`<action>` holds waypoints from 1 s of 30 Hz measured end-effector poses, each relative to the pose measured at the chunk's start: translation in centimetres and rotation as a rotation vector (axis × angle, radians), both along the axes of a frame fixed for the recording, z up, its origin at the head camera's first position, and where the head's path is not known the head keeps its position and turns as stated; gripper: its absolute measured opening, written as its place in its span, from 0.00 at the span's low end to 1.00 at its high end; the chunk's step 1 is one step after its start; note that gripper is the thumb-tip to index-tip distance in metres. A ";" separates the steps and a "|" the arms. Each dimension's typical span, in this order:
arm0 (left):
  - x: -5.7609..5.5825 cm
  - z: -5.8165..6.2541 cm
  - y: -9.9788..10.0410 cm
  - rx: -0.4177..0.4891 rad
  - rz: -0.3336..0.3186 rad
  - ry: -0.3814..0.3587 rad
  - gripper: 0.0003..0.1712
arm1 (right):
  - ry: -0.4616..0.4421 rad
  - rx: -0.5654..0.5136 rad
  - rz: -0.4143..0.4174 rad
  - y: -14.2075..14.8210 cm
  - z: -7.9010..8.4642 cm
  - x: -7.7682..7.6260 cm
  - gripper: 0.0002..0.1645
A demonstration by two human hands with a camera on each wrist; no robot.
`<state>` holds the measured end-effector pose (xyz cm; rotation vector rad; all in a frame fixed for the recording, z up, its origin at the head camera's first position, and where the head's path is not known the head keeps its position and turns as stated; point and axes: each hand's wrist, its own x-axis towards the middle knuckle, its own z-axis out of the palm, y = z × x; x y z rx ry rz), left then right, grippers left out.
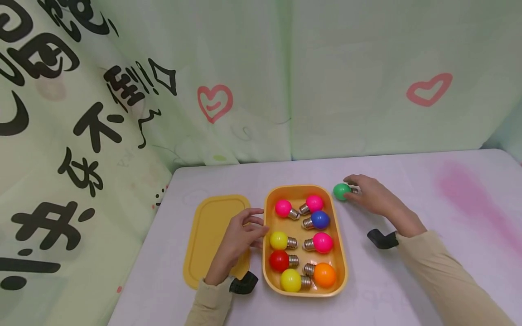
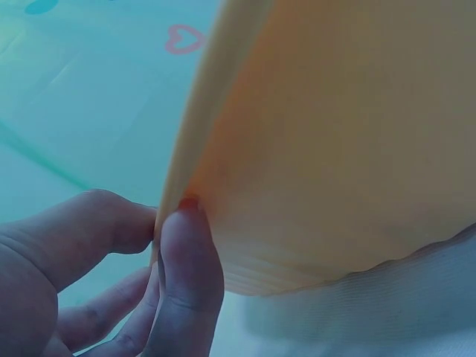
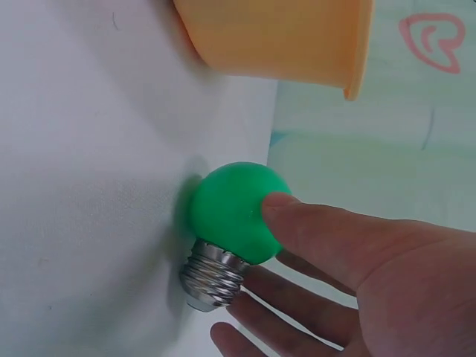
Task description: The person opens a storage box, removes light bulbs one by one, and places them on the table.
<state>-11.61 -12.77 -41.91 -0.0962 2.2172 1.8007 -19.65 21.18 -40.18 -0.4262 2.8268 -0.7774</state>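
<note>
My left hand (image 1: 236,237) pinches the left rim of an orange-yellow tray (image 1: 306,294); in the left wrist view, thumb and finger lie on either side of the rim. Several coloured light bulbs with metal screw bases lie in the tray, among them a blue bulb (image 1: 321,219), a red bulb (image 1: 279,261) and an orange bulb (image 1: 325,275). Just beyond the tray's upper right corner, my right hand (image 1: 371,194) grips a green light bulb (image 3: 234,208). Its thumb presses the globe, while the other fingers reach behind, partly hidden. The bulb's screw base points toward the hand.
Left of the tray lies a flat yellow lid (image 1: 216,217), partly covered by my left hand and wrist. A white cloth-covered table (image 1: 391,290) carries everything. Behind it hangs a pale green curtain (image 1: 346,81) with hearts and black writing.
</note>
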 end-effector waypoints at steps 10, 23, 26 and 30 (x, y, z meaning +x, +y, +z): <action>-0.1 -0.1 0.0 -0.003 0.000 -0.007 0.28 | 0.014 0.014 -0.002 -0.4 0.4 0.3 0.31; -0.1 -0.1 -0.1 0.006 0.000 -0.003 0.27 | 0.063 -0.029 -0.023 -3.4 2.3 1.3 0.29; -0.1 -0.1 0.0 0.006 -0.001 -0.002 0.27 | 0.071 -0.038 -0.020 -4.2 2.5 1.7 0.29; -0.1 -0.1 0.1 0.003 0.001 -0.005 0.28 | 0.083 -0.052 -0.010 -5.0 2.8 2.1 0.29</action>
